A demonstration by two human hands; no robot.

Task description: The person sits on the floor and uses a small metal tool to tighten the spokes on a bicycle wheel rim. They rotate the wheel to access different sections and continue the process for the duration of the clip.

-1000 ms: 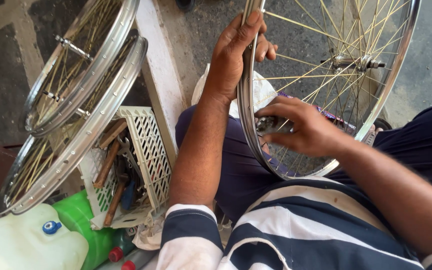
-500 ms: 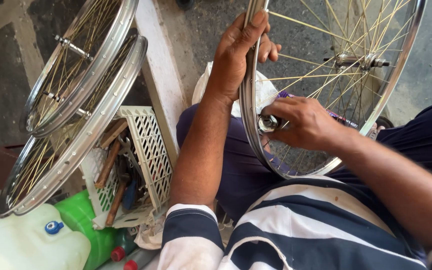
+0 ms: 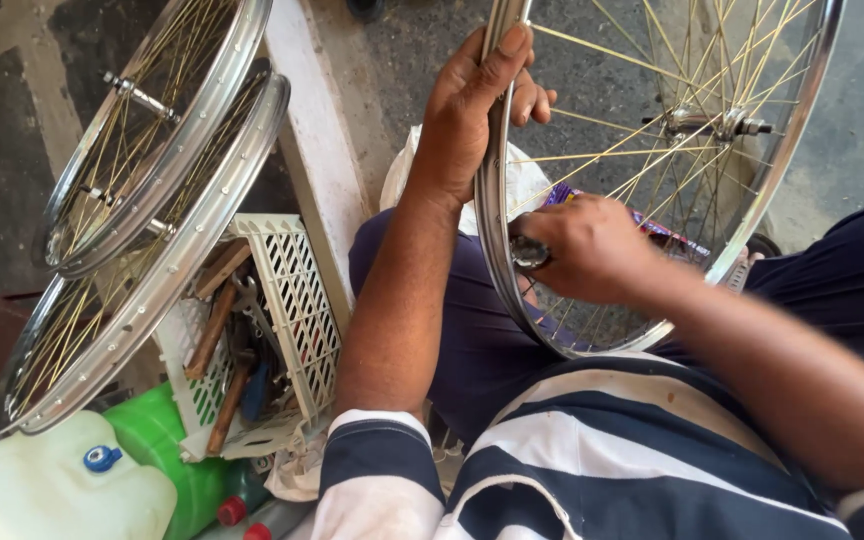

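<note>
While the left hand (image 3: 472, 110) grips the shiny steel spoked bicycle wheel (image 3: 782, 150) upright on the lap, the right hand (image 3: 582, 245) clasps a small metal tool (image 3: 529, 252) at its rim, spoke work seemingly unfinished.

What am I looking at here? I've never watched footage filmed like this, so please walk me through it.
The camera sits on a person's head and looks down at their own arms and lap. The left hand grips the rim of a spoked wheel standing on their lap. The right hand holds a small metal tool against the rim's inner side. To the left, two more wheels lean against a wall. Below them a white crate holds wooden-handled tools and a spanner. A white jug with a blue cap and a green container stand at the bottom left.
</note>
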